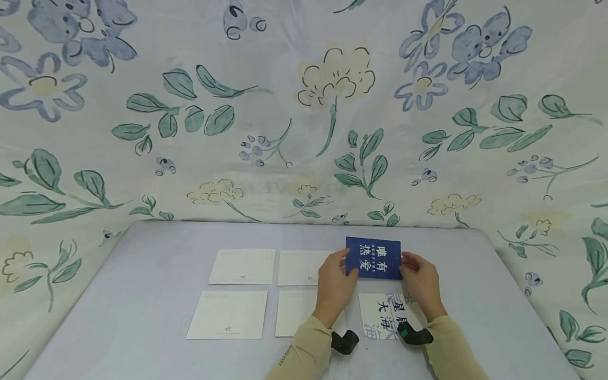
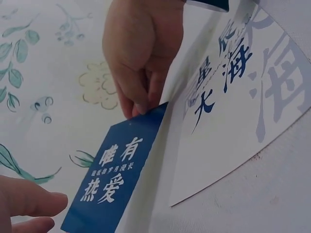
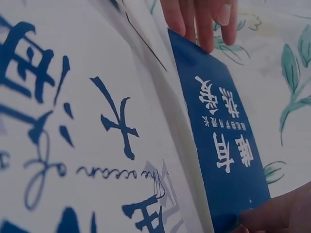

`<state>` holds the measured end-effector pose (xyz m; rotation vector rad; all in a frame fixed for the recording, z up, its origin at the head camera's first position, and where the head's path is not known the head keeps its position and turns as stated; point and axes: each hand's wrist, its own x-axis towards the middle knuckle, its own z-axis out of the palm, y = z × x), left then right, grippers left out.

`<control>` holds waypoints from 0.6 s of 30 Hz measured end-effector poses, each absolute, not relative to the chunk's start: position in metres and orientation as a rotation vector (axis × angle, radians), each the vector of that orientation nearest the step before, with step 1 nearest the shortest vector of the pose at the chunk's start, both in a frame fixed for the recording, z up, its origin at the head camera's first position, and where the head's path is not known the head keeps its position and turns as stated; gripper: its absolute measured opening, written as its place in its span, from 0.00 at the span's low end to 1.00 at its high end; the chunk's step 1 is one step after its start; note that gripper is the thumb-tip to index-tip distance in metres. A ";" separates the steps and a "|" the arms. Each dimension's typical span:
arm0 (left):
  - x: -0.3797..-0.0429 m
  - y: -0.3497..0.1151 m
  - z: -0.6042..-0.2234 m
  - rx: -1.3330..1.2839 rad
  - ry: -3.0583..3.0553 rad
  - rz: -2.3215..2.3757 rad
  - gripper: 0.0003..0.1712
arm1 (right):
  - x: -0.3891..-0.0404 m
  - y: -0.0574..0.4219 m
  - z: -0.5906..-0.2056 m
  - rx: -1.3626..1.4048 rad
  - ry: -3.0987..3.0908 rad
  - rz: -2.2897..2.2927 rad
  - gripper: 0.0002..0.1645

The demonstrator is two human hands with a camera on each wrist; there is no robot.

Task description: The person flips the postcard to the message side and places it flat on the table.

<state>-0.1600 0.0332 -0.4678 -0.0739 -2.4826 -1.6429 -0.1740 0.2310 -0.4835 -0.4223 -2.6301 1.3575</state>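
A dark blue postcard [image 1: 373, 258] with white Chinese characters lies between my two hands on the right half of the table. On its right edge, my right hand [image 1: 423, 282] pinches the card, thumb and fingers at the corner [image 2: 141, 104]. My left hand [image 1: 334, 285] is at the opposite edge, its fingers loosely extended, fingertips [image 3: 209, 46] at the card's border. Nearer me lies a white postcard [image 1: 377, 316] with blue lettering, partly covered by the right wrist's black device in the head view.
Several pale postcards, blank side up, form two rows on the left: back left [image 1: 244, 266], back middle [image 1: 296, 268], front left [image 1: 228, 315] and front middle [image 1: 290, 315]. My left forearm covers part of the front middle one. A floral cloth [image 1: 285, 105] hangs behind the table [image 1: 161, 248].
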 end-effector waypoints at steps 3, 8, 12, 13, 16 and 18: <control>-0.160 0.033 -0.467 -0.067 -2.465 -1.647 0.26 | -0.174 0.231 -0.483 -0.434 -2.643 1.348 0.24; -0.161 0.033 -0.467 -0.062 -2.436 -1.655 0.26 | -0.174 0.230 -0.482 -0.430 -2.647 1.350 0.26; -0.161 0.033 -0.467 -0.070 -2.420 -1.656 0.26 | -0.174 0.229 -0.482 -0.428 -2.641 1.360 0.26; -0.161 0.033 -0.467 -0.072 -2.416 -1.658 0.26 | -0.174 0.229 -0.482 -0.424 -2.639 1.359 0.26; -0.161 0.032 -0.466 -0.075 -2.405 -1.664 0.26 | -0.174 0.228 -0.482 -0.414 -2.637 1.352 0.26; -0.161 0.032 -0.466 -0.076 -2.396 -1.668 0.26 | -0.173 0.228 -0.482 -0.414 -2.637 1.355 0.27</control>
